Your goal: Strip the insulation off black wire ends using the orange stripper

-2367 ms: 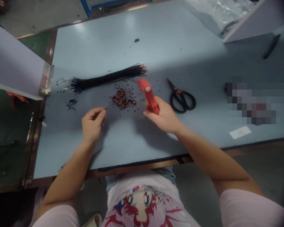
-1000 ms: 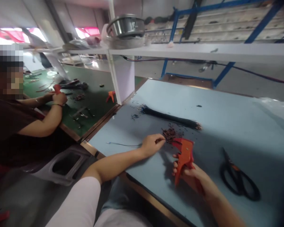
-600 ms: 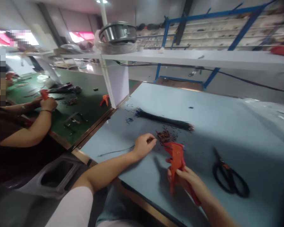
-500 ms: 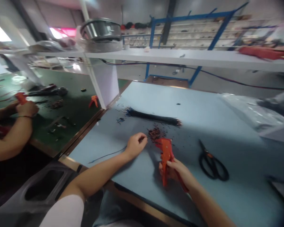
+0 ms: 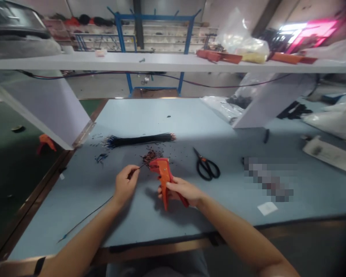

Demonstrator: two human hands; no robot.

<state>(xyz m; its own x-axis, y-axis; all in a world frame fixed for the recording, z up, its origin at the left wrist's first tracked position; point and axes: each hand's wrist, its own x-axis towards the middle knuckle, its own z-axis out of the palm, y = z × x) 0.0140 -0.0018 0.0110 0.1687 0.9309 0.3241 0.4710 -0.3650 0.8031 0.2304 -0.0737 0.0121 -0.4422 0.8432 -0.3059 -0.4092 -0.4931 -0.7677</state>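
1. The left hand (image 5: 126,184) has its fingers pinched closed on a thin black wire (image 5: 86,217), whose tip sits just beside the red wire stripper (image 5: 163,179).
2. The right hand (image 5: 180,192) has its fingers closed around the stripper's handle.
3. A small heap of wire scraps (image 5: 149,157) lies just past the stripper on the bench (image 5: 150,115).
4. Farther out lie a bundle of black wires (image 5: 138,140) and, to the right, black-handled scissors (image 5: 206,169).
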